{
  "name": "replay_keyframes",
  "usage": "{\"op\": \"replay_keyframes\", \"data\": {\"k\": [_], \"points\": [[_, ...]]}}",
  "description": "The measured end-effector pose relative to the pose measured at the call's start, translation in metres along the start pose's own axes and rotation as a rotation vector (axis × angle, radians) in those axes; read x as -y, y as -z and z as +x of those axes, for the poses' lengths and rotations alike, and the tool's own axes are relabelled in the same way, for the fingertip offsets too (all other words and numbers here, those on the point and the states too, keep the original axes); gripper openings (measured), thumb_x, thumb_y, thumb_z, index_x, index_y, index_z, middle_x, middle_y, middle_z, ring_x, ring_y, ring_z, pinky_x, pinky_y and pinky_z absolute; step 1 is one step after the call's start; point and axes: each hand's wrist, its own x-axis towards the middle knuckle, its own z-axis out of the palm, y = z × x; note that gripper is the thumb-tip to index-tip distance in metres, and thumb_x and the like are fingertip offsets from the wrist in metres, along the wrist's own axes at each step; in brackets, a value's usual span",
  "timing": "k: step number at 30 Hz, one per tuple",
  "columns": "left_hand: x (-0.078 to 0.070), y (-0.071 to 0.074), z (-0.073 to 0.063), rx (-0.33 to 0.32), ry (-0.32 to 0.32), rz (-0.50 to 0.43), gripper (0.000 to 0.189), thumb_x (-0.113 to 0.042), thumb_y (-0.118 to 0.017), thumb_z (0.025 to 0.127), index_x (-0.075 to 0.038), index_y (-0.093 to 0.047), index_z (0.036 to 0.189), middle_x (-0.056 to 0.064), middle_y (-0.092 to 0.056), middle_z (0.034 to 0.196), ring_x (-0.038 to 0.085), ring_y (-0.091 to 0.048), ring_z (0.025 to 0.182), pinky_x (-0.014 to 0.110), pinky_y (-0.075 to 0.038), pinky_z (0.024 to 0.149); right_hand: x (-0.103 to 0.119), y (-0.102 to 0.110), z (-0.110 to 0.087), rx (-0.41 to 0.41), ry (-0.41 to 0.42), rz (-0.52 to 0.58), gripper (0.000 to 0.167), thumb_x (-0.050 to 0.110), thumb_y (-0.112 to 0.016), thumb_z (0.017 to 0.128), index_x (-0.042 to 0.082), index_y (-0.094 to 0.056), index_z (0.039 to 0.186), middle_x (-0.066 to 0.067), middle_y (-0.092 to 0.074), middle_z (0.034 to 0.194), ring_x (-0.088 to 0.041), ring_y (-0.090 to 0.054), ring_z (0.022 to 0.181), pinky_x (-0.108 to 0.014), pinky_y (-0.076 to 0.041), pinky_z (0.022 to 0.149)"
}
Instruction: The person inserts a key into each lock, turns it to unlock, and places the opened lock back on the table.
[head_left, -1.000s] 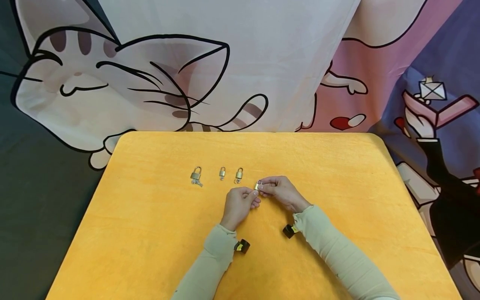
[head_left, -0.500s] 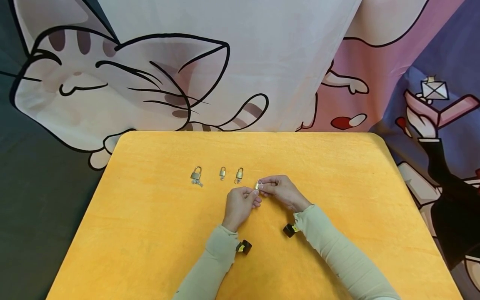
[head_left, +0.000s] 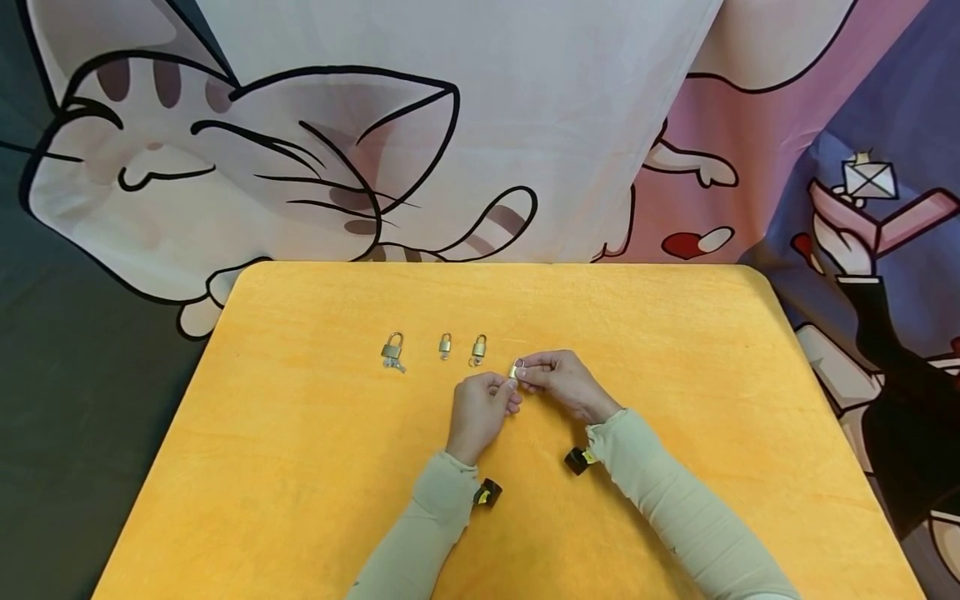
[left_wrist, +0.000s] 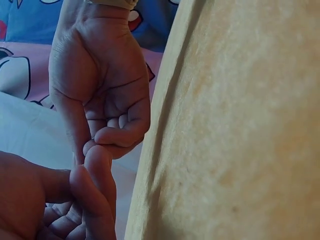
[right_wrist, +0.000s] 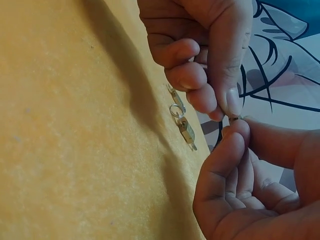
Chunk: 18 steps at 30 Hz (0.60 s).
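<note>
Between my hands is a small brass padlock (head_left: 513, 372), its shackle pointing up. My right hand (head_left: 566, 383) pinches it from the right between thumb and fingers. My left hand (head_left: 478, 412) pinches at its lower end; the fingertips cover that end, and any key there is hidden. In the right wrist view the left hand (right_wrist: 220, 45) and right hand (right_wrist: 260, 190) meet fingertip to fingertip, with a sliver of the padlock (right_wrist: 234, 119) showing. The left wrist view shows the left hand (left_wrist: 85, 200) below the right hand (left_wrist: 105, 80), the padlock hidden.
On the yellow table (head_left: 315, 467), left of the hands, lie a larger padlock (head_left: 392, 352) with keys, a small padlock (head_left: 446, 346) and a middle-sized padlock (head_left: 479, 348) with a key ring. A cartoon-printed curtain (head_left: 570, 125) hangs behind the table.
Both hands stay nearly in place around the padlock; the left wrist has shifted slightly to the right. The padlocks on the table have not moved.
</note>
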Motion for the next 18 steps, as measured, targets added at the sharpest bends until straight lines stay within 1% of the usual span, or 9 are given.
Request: {"op": "replay_keyframes", "data": {"k": [3, 11, 18], "points": [[0.0007, 0.0003, 0.0004, -0.004, -0.014, 0.020, 0.019, -0.012, -0.067, 0.098, -0.002, -0.074, 0.084, -0.001, -0.071, 0.069, 0.009, -0.068, 0.060, 0.024, -0.056, 0.057, -0.0006, -0.0010, -0.0001, -0.001, -0.001, 0.017, 0.028, 0.002, -0.065, 0.097, -0.018, -0.064, 0.116, -0.004, -0.071, 0.087, -0.010, -0.062, 0.074, -0.023, -0.054, 0.070], [0.0003, 0.0018, 0.0026, 0.021, -0.021, -0.013, 0.018, -0.009, -0.068, 0.097, 0.000, -0.074, 0.083, 0.001, -0.072, 0.069, 0.011, -0.069, 0.059, 0.024, -0.057, 0.056, -0.0037, 0.0005, 0.0008, -0.011, -0.002, 0.014, 0.029, 0.004, -0.066, 0.097, -0.017, -0.065, 0.117, -0.004, -0.071, 0.089, -0.009, -0.061, 0.072, -0.023, -0.053, 0.068], [-0.0001, 0.0031, 0.0033, 0.022, -0.028, -0.020, 0.016, -0.009, -0.070, 0.095, 0.003, -0.075, 0.084, 0.001, -0.072, 0.068, 0.010, -0.069, 0.058, 0.024, -0.057, 0.057, -0.0044, -0.0008, 0.0028, -0.028, -0.029, 0.060, 0.030, 0.004, -0.066, 0.096, -0.017, -0.065, 0.118, -0.002, -0.072, 0.087, -0.008, -0.060, 0.070, -0.022, -0.053, 0.066]]}}
